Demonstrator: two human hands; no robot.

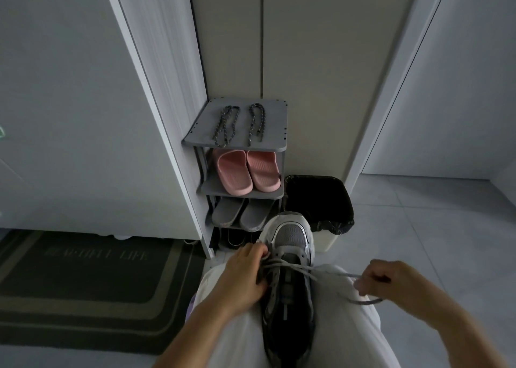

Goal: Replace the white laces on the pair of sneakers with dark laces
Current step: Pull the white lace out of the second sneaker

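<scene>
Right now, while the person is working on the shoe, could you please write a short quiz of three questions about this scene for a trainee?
1. True or false: the two dark laces lie on the top board of the shoe rack.
2. The left hand grips the sneaker on the lap. What does the right hand pinch? A) the white lace B) a dark lace C) nothing
3. Fill in: the pink slippers sit on the shelf directly ___ the grey slippers.

Key: 1 true; 2 A; 3 above.
</scene>
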